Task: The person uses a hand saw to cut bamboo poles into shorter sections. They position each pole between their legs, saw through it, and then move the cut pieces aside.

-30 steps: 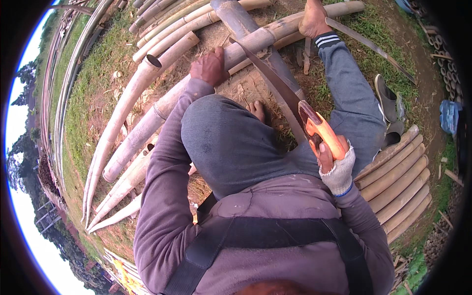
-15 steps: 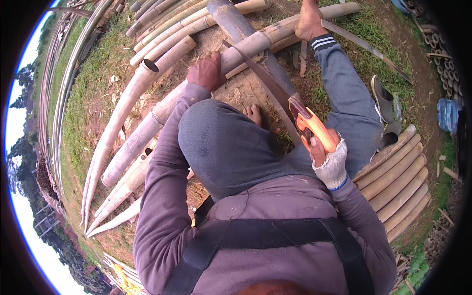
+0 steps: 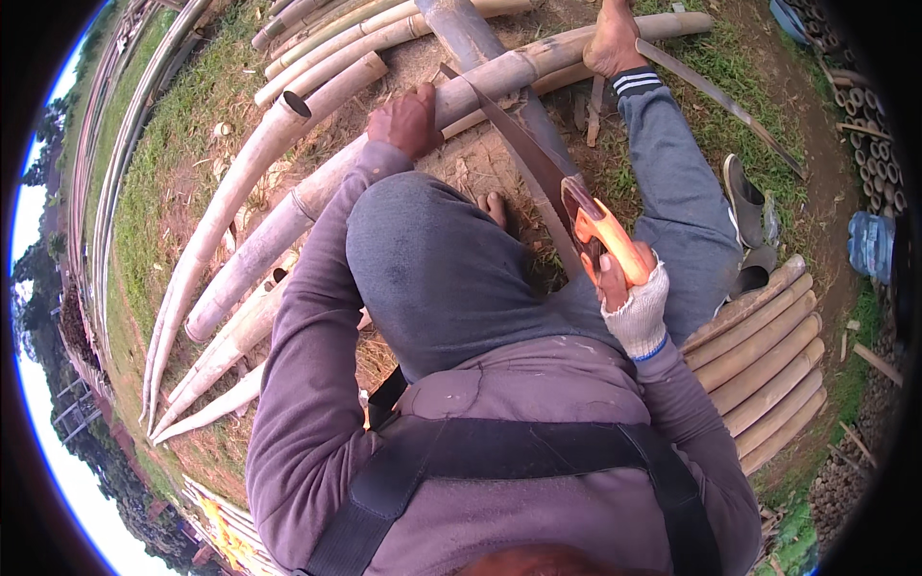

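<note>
A thick bamboo pole (image 3: 480, 93) slants from the lower left to the upper right in front of me. Wrapped over its upper side, my bare left hand (image 3: 406, 125) grips it. My right hand (image 3: 636, 300), in a white knit glove with bare fingertips, is closed around the orange handle of a handsaw (image 3: 540, 165). The saw's long dark blade lies across the pole just right of my left hand, its tip reaching past the far side. Whether the teeth have cut in, I cannot tell. My bare foot (image 3: 611, 43) rests against the pole farther right.
A darker bamboo pole (image 3: 459, 31) crosses beneath the gripped one. More bamboo poles (image 3: 240, 187) lie left, and split bamboo slats (image 3: 759, 360) sit at my right. A loose strip (image 3: 720, 101), shoes (image 3: 744, 197) and a blue plastic jug (image 3: 872, 245) are farther right.
The view has turned slightly. The saw and my right hand have shifted only a little, with the blade still across the pole. My left hand keeps its grip.
</note>
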`<action>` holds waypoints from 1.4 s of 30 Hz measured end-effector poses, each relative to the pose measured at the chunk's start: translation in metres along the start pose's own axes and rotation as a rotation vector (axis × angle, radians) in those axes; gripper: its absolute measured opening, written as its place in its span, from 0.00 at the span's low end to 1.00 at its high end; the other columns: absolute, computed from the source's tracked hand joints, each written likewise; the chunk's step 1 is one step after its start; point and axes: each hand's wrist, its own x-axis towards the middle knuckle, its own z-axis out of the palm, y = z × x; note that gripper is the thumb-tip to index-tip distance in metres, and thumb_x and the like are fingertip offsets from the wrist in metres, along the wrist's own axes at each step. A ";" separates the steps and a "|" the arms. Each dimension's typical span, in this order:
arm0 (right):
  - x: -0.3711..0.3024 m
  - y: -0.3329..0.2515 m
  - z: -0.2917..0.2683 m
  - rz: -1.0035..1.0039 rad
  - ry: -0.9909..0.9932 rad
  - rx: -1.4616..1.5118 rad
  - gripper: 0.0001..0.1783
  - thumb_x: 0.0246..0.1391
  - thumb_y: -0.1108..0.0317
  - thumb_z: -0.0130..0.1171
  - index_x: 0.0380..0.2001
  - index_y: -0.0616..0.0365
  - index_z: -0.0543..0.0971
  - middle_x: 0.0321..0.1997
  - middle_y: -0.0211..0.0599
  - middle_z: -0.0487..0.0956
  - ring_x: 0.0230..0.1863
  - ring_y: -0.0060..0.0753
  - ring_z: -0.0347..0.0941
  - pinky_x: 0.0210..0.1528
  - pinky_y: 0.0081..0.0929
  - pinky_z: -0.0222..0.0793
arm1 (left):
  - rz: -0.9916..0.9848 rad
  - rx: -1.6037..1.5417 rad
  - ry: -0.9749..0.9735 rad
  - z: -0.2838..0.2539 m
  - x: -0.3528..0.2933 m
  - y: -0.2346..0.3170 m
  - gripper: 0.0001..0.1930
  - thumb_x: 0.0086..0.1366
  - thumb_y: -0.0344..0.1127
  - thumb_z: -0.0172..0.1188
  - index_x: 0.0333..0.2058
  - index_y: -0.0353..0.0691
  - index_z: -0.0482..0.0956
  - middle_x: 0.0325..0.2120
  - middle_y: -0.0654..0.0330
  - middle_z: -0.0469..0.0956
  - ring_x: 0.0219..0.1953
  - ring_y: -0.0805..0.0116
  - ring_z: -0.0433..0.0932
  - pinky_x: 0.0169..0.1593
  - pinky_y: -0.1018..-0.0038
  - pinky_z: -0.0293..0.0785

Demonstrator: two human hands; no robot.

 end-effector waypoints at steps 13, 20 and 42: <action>0.088 0.019 0.064 -0.160 0.083 -0.134 0.13 0.67 0.65 0.65 0.40 0.67 0.79 0.24 0.39 0.79 0.28 0.34 0.79 0.32 0.34 0.74 | 0.005 0.002 -0.046 -0.006 0.009 0.007 0.28 0.55 0.41 0.70 0.53 0.41 0.72 0.45 0.41 0.84 0.49 0.40 0.85 0.52 0.50 0.82; 0.008 0.011 0.010 -0.054 0.046 -0.017 0.12 0.64 0.67 0.67 0.39 0.66 0.80 0.29 0.40 0.81 0.29 0.31 0.78 0.33 0.32 0.72 | 0.008 0.004 -0.007 0.001 0.004 0.001 0.28 0.56 0.42 0.71 0.53 0.41 0.72 0.45 0.41 0.84 0.49 0.40 0.85 0.52 0.51 0.82; 0.176 0.004 0.102 -0.159 0.145 -0.217 0.22 0.62 0.51 0.69 0.37 0.64 0.81 0.28 0.58 0.82 0.34 0.64 0.82 0.35 0.47 0.76 | 0.034 -0.002 -0.038 0.000 0.014 0.013 0.28 0.56 0.42 0.70 0.53 0.40 0.71 0.44 0.42 0.84 0.49 0.40 0.85 0.52 0.50 0.81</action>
